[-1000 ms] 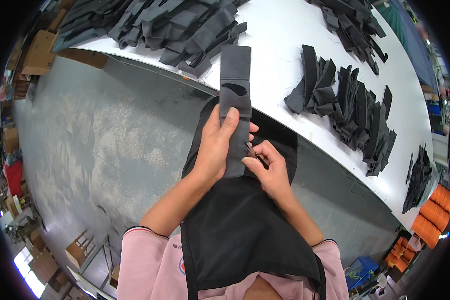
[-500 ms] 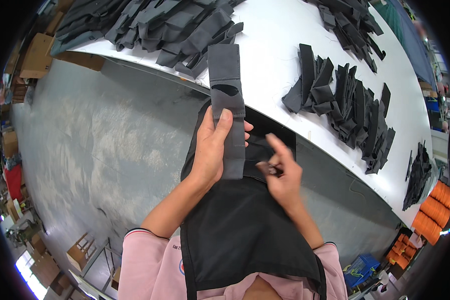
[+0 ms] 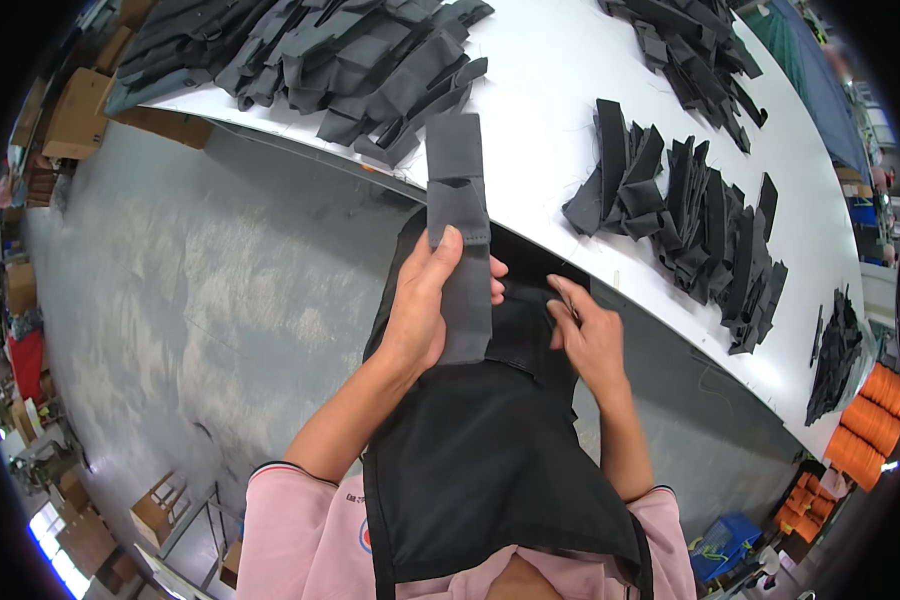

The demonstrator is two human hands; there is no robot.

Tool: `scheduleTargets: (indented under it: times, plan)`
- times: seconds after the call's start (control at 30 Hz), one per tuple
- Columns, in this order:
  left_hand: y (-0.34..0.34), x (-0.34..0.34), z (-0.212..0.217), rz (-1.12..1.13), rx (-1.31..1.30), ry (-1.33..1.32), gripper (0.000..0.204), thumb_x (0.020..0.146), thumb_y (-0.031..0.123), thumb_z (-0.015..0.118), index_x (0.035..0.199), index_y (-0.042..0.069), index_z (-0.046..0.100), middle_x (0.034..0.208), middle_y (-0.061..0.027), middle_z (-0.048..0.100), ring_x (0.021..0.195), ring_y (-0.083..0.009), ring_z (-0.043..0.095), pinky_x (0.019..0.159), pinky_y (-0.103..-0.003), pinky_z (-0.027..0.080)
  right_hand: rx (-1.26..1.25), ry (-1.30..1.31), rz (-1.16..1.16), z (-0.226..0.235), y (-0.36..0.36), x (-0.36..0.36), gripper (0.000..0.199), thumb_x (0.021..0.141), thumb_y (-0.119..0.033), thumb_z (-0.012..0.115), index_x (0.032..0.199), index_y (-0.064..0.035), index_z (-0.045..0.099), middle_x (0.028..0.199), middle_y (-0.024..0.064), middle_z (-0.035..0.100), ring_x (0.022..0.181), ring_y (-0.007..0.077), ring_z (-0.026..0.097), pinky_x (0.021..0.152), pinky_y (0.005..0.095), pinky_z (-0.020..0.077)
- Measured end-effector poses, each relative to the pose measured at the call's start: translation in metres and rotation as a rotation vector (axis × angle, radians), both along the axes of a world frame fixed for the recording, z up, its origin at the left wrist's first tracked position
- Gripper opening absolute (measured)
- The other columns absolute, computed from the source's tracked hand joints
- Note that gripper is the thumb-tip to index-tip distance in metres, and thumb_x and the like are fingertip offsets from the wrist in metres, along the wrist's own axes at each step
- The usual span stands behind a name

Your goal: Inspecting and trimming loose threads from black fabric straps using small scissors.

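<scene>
In the left hand [image 3: 417, 305], bare, grips a long, narrow, flat strip of dark grey fabric [image 3: 457, 210]. Runs nearly straight from near to far, square-cornered at the far end. Shows a crosswise fold with a slightly wavy edge a little short of that end, and a stitched seam crossing just beyond the thumb. Looks smooth and plain toward the near end. Lies above a black cloth apron [image 3: 490, 460] at the near end; at the far end overlaps, in this view, the near edge of a large white tabletop [image 3: 540, 130]; cannot tell whether touching it.

Presses the left thumb flat on top, pointing far; wraps the other fingers beneath, with tips showing past the strip's right edge. Angles the left forearm in from near left toward the middle.

Keeps the right hand [image 3: 594, 335], bare, to the right of the strip and apart from it, close to the table's near edge. Bends the fingers, directing the index toward far left. Shows something slim and dark among them, too small to make out; cannot tell whether gripped.

Bears, on the tabletop, a broad heap of dark grey fabric strips [image 3: 370, 70] at far left and a ragged row of black fabric strips [image 3: 715, 225] at right.
</scene>
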State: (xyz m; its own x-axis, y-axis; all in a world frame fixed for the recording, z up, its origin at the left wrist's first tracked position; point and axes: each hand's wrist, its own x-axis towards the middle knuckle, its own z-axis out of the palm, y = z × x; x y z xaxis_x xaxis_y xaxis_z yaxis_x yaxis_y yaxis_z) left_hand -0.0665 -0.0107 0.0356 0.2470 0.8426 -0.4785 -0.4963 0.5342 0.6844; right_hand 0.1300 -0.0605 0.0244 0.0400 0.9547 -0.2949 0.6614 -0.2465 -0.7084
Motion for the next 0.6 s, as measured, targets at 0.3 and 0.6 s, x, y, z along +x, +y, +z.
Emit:
scheduleTargets:
  times: [0.3, 0.6]
  plan:
    - [-0.012, -0.004, -0.008, -0.231, -0.097, -0.098, 0.052, 0.095, 0.051, 0.043, 0.113, 0.002, 0.046, 0.094, -0.0140, 0.062, 0.073, -0.0171, 0.063, 0.064, -0.031, 0.054, 0.526, 0.241, 0.098, 0.024, 0.018, -0.043, 0.047, 0.070, 0.005, 0.070, 0.114, -0.0088, 0.064, 0.073, 0.0041, 0.049, 0.059, 0.0127, 0.049, 0.052, 0.0260, 0.0403]
    - [-0.030, 0.000, -0.004, -0.299, -0.112, -0.064, 0.056, 0.097, 0.015, 0.042, 0.145, 0.007, 0.015, 0.108, -0.0150, 0.056, 0.073, -0.0192, 0.062, 0.065, -0.030, 0.054, 0.888, 0.117, 0.104, -0.006, 0.032, -0.034, 0.047, 0.060, 0.012, 0.069, 0.102, -0.0070, 0.064, 0.085, 0.0063, 0.056, 0.061, 0.0158, 0.060, 0.048, 0.0273, 0.0477]
